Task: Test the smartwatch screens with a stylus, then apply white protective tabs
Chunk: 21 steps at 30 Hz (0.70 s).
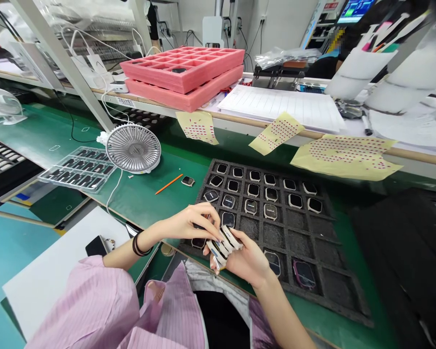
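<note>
Several pale smartwatches without straps stand side by side in a row, edges up, in my right hand, whose fingers wrap round them from below. My left hand reaches over from the left, its thumb and fingers closed on one smartwatch of the row. Some of its fingertips are hidden. Beneath both hands lies a dark grey foam tray with square pockets. Smartwatches fill its far rows, and a purple-edged smartwatch sits in a nearer pocket.
Left of the tray lie a single smartwatch and an orange stick. A small fan stands near a clear compartment tray. Pink foam trays rest on the shelf, with yellow dotted sheets hanging below. Black material lies right.
</note>
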### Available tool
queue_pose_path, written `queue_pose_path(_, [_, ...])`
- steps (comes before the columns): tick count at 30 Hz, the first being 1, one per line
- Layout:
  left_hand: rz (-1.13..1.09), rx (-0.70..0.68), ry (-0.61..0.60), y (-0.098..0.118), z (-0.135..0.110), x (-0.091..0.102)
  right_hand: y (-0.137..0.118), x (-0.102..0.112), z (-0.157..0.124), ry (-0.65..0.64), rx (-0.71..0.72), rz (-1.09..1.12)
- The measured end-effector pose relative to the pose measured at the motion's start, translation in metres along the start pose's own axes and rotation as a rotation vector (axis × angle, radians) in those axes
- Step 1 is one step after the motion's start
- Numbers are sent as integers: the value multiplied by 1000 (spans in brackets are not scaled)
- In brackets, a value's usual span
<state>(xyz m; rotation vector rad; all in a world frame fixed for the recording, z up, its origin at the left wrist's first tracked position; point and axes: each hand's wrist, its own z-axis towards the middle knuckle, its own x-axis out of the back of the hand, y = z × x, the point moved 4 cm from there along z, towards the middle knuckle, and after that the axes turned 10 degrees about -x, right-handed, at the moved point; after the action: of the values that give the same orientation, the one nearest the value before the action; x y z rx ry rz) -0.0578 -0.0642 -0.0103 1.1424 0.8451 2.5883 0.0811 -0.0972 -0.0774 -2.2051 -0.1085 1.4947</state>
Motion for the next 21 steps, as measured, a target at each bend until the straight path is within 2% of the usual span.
queue_pose_path(4, [25, 15, -38, -2, -2, -5, 0, -1, 2, -5, 9, -10])
queue_pose_path(7, [-103, 64, 9, -5, -7, -10, 4, 1, 5, -1, 14, -10])
queue_pose_path(10, [-213, 139, 35, -11, -14, -14, 12, 5, 6, 61, 38, -34])
queue_pose_path(14, [-275, 231, -65, -16, -24, -19, 27, 13, 6, 188, 44, -55])
queue_pose_path(17, [-279, 291, -114, -16, -29, -22, 35, 15, 8, 229, 41, -53])
queue_pose_path(21, [-290, 330, -55, -21, -35, -17, 34, 15, 14, 237, 69, -57])
